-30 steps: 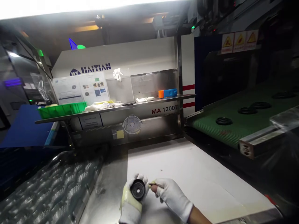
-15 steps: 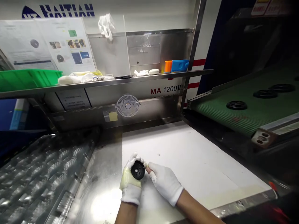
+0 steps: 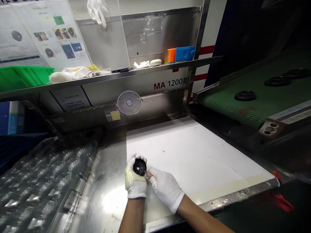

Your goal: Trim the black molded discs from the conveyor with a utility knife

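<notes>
My left hand (image 3: 135, 181), in a white glove with a yellowish coated palm, is closed round a round black wheel-like part (image 3: 139, 167). The part's face, with a pale hole near its middle, is tilted up towards me. My right hand (image 3: 164, 187), in a white glove with a bare fingertip showing, is closed in a pinch at the part's lower right rim. Whatever sits between those fingers is too small to make out. Both hands are above the near left portion of a white sheet (image 3: 189, 152) on the metal table (image 3: 109, 168).
At left lies a clear moulded tray (image 3: 48, 181). Several black round parts (image 3: 245, 95) sit on the green conveyor (image 3: 218, 108) at right. A shelf (image 3: 116, 76) at the back bears a green bin (image 3: 26, 77) and gloves; a small fan (image 3: 129, 102) is below it.
The view has tilted down and shifted slightly, so the shelf sits higher in it. My left hand still holds the black part, while my right fingers have moved down along its rim.
</notes>
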The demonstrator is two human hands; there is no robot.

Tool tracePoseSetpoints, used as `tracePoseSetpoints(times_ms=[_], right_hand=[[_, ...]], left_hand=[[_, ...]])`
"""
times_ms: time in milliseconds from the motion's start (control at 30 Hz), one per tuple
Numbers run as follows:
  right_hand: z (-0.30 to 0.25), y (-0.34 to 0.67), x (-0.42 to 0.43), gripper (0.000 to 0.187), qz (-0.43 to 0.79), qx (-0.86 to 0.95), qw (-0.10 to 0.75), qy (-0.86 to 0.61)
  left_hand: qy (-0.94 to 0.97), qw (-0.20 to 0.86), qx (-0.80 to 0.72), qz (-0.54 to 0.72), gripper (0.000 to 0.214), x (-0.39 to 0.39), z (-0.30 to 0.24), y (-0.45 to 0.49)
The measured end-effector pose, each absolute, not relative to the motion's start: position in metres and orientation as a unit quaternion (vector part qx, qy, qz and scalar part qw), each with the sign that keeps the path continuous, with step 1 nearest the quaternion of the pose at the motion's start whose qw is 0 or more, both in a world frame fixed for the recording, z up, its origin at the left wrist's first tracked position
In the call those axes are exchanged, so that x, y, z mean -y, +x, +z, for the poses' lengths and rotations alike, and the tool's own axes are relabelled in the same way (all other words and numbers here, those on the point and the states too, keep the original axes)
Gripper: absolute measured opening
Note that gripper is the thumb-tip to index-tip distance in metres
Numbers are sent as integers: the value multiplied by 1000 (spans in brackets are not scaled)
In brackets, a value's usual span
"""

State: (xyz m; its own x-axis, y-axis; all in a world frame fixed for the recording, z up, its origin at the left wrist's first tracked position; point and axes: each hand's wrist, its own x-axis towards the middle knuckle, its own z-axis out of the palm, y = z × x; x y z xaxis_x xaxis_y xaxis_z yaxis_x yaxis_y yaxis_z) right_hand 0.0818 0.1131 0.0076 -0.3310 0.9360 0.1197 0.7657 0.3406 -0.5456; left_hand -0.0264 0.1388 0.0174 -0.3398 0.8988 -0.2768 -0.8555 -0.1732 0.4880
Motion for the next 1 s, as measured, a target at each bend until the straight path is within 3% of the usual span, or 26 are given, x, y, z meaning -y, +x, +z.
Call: tracePoseSetpoints(times_ms=[267,500,833,1000], right_hand=[[18,91,-106,22,204,800,230,-515],[23,89,-108,26,196,791,239,-529],[23,72,-92,27,183,786,238,-540],[23,78,-97,24,180,792,241,-531]], left_hand=[[113,661,-302,678,38,-122,31,-33],[71,633,-273,721,7,-126,38,-30],[50,564,-257,783,15,-128,34,-24],[96,636,-294,707,34,-120,36,-36]])
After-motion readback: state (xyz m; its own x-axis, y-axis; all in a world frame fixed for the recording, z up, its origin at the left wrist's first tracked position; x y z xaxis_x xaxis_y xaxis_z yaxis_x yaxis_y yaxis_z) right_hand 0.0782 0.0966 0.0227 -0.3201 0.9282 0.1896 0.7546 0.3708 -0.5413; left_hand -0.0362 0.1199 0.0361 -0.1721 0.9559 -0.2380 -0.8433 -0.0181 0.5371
